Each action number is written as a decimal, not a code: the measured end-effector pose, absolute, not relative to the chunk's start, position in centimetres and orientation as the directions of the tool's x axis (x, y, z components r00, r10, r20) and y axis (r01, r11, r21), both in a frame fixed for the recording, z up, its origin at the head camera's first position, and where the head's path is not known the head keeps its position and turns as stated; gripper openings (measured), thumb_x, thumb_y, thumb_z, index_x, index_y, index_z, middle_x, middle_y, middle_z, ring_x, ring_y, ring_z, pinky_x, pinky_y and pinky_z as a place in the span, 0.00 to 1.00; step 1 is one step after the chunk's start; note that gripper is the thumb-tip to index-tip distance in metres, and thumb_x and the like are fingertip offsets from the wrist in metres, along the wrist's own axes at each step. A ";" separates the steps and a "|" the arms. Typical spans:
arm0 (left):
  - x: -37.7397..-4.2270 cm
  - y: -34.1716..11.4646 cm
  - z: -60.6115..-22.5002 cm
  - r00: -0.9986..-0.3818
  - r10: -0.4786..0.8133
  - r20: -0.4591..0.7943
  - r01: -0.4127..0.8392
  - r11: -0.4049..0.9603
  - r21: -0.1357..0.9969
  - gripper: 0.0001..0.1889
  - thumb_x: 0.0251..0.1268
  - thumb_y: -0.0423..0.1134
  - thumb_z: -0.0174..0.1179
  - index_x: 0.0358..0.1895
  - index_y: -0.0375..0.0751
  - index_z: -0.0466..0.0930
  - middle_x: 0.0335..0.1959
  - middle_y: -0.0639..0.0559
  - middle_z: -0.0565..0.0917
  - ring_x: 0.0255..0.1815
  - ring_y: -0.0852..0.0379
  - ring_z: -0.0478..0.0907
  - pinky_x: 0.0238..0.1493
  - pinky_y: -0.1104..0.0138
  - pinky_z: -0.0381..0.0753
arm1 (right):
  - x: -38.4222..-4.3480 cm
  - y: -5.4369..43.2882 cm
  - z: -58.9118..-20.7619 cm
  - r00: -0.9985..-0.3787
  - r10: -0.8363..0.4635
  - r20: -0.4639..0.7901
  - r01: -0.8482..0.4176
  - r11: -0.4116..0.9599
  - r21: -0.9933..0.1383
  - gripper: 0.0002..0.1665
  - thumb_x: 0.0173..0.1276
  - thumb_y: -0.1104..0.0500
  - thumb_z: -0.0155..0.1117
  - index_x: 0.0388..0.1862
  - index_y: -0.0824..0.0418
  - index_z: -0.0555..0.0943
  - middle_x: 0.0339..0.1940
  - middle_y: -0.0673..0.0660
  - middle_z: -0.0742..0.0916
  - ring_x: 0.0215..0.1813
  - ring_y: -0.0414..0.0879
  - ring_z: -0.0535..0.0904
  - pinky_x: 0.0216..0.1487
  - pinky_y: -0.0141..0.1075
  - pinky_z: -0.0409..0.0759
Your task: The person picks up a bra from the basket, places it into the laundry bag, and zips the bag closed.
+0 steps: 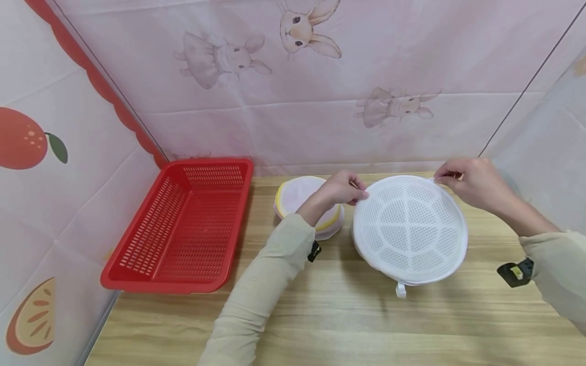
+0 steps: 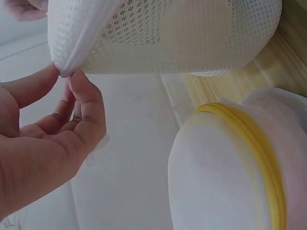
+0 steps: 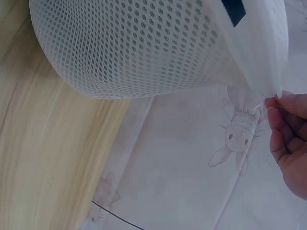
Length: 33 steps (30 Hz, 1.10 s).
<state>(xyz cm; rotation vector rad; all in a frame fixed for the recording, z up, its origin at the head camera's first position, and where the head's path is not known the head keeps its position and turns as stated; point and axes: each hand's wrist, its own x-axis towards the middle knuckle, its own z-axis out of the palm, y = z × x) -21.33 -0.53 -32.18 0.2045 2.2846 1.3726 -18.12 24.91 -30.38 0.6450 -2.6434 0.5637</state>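
A round white mesh laundry bag [image 1: 409, 229] stands on the table with its ribbed lid facing up. My left hand [image 1: 340, 189] pinches the rim at its far left between thumb and forefinger; the left wrist view shows that hand [image 2: 53, 129] gripping the edge seam of the bag [image 2: 139, 38]. Opposite, my right hand [image 1: 478, 183] pinches the rim at the far right. In the right wrist view the fingertips of this hand [image 3: 292, 134] hold the bag's drawn-out edge, and a dark patch [image 3: 234, 10] shows near the top. A white tab [image 1: 401, 290] hangs at the front.
Just left of the mesh bag, partly behind my left forearm, sits a smaller white and pale pink bag [image 1: 297, 190] with a yellow zipper band. A red perforated plastic basket [image 1: 235, 229] stands farther left on the wooden table [image 1: 329, 325]. Rabbit-printed cloth [image 1: 316, 137] hangs behind.
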 end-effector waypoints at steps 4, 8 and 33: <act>-21.3 -0.5 -32.3 -0.889 0.343 -0.304 -0.120 0.466 0.877 0.03 0.57 0.27 0.61 0.32 0.30 0.76 0.24 0.50 0.74 0.23 0.59 0.72 0.40 0.61 0.80 | -18.3 25.1 -30.4 -0.825 -0.362 0.435 -0.510 0.809 -0.294 0.09 0.48 0.74 0.67 0.20 0.61 0.81 0.22 0.56 0.84 0.23 0.39 0.72 0.23 0.29 0.68; -21.2 -0.5 -32.5 -0.905 0.305 -0.295 -0.134 0.453 0.881 0.03 0.56 0.28 0.61 0.31 0.31 0.77 0.25 0.50 0.75 0.24 0.59 0.73 0.39 0.63 0.80 | -18.2 25.0 -30.4 -0.826 -0.355 0.438 -0.505 0.811 -0.296 0.10 0.48 0.74 0.67 0.20 0.61 0.82 0.22 0.55 0.84 0.23 0.39 0.72 0.23 0.28 0.68; -21.1 -1.1 -33.3 -0.936 0.137 -0.324 -0.272 0.305 0.913 0.03 0.54 0.27 0.63 0.30 0.32 0.77 0.25 0.50 0.76 0.21 0.60 0.74 0.40 0.62 0.80 | -17.9 25.9 -31.4 -0.806 -0.370 0.462 -0.534 0.791 -0.298 0.09 0.46 0.75 0.68 0.20 0.61 0.82 0.21 0.53 0.82 0.23 0.35 0.70 0.24 0.24 0.66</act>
